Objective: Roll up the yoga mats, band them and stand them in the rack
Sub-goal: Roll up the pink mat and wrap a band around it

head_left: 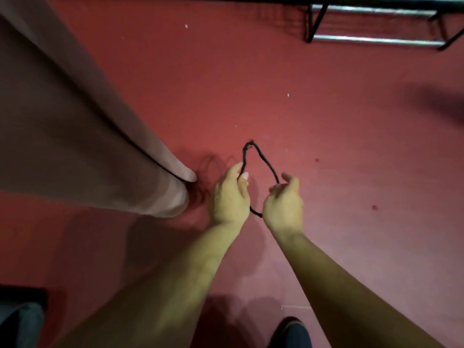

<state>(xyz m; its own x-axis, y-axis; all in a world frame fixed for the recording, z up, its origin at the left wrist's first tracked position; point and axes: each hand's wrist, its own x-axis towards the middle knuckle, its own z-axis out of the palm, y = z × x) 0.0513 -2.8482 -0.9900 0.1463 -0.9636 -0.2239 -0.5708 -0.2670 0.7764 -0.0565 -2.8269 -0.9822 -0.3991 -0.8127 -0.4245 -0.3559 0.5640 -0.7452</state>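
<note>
A rolled pale pink yoga mat (pixel 75 136) runs from the upper left down to the middle, its rolled end (pixel 173 194) near my hands. A black elastic band (pixel 263 159) forms an open loop above the red floor. My left hand (pixel 229 197) pinches its left side between thumb and fingers. My right hand (pixel 283 204) holds its right side with curled fingers. Both hands sit just right of the mat's end, apart from it. A metal rack (pixel 376 40) with chrome bars stands at the top right.
Red carpet (pixel 326 146) covers the floor. A dark shoe tip (pixel 291 327) shows at the bottom edge. Something dark (pixel 22 302) lies at the lower left corner. A dark blurred shape (pixel 442 104) is at the right edge.
</note>
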